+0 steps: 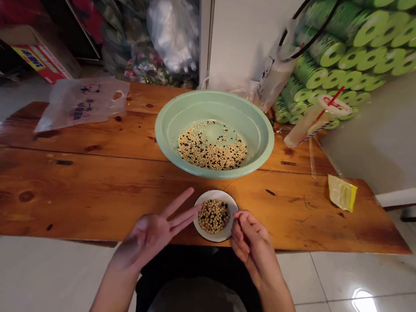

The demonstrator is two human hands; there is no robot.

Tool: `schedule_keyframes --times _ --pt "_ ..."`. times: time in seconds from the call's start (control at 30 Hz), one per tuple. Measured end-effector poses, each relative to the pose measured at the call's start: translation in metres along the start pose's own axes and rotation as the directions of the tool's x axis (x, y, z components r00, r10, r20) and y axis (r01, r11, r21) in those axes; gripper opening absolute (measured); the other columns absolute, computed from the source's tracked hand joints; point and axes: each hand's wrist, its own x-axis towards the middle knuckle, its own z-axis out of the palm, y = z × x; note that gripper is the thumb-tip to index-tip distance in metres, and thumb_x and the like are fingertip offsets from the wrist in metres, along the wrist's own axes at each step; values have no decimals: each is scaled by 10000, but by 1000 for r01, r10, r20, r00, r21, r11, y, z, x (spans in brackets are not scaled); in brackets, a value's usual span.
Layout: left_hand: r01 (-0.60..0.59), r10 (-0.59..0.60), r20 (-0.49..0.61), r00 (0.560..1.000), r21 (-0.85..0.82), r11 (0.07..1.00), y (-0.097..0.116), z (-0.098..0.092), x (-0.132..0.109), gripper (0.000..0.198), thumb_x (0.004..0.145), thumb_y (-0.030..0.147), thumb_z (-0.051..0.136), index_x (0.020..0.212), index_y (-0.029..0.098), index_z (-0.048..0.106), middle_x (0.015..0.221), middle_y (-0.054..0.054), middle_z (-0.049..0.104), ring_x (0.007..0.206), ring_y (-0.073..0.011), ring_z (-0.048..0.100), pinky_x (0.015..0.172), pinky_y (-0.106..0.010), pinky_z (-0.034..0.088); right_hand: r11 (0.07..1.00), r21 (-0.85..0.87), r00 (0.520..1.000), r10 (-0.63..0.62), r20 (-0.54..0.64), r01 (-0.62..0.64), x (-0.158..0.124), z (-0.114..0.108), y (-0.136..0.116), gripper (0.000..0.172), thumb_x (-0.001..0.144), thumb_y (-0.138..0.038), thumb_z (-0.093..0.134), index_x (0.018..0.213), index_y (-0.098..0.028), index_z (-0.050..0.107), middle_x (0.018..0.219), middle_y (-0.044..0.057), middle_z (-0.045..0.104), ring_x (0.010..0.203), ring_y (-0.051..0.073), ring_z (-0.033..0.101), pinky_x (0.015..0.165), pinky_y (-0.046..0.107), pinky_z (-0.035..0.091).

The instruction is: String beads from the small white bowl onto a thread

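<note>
A small white bowl of mixed pale and dark beans sits at the near edge of the low wooden table. My left hand is just left of it, palm up, fingers stretched apart toward its rim, holding nothing. My right hand rests at the bowl's right rim with fingers curled and pinched together; what they hold, if anything, is too small to see. Behind the bowl stands a large mint-green basin with a heap of the same beans in it.
A plastic bag lies at the table's far left. A plastic cup with a red straw lies tipped at the right, a yellow wrapper near it. Green rolls are stacked against the wall. Tiled floor surrounds the table.
</note>
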Motion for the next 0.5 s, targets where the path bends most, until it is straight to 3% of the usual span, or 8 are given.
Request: schedule_keyframes --times 0.13,0.2,0.3,0.4,0.5 --pt "100 -94 -164 982 27 995 11 -16 -15 664 541 574 823 359 151 344 1407 31 517 1309 -420 427 1124 -628 213 1000 -12 1000 3 -9 -3 1 -3 1 185 842 -345 673 862 -169 618 517 -89 406 370 10 176 327 130 160" --pt "98 -95 -169 981 8 995 12 -20 -20 692 526 553 838 338 138 317 1420 63 499 1318 -416 416 1135 -612 200 1000 -13 1000 6 2 -6 2 -3 2 176 849 -340 667 871 -172 617 510 -89 397 374 15 181 333 135 161" --pt "88 -87 -62 994 14 996 3 -26 -22 704 573 544 818 332 140 295 1391 30 533 1336 -395 399 1139 -604 180 1000 -14 999 13 32 -12 3 -2 4 164 861 -336 652 885 -178 614 509 -87 399 379 20 189 340 140 165" --pt "112 -123 87 989 125 986 -12 -30 -19 644 634 631 735 342 173 387 1350 -54 570 1357 -371 376 1125 -602 206 999 -36 998 17 53 -15 1 1 6 161 869 -340 643 902 -186 608 498 -91 390 378 25 194 340 142 171" --pt "143 -181 167 969 217 966 -24 -29 -15 626 641 701 678 366 180 466 1383 -86 536 1367 -376 357 1101 -592 265 998 -57 998 16 64 -12 -2 3 7 152 878 -336 634 913 -191 602 465 -102 371 364 26 185 334 142 175"
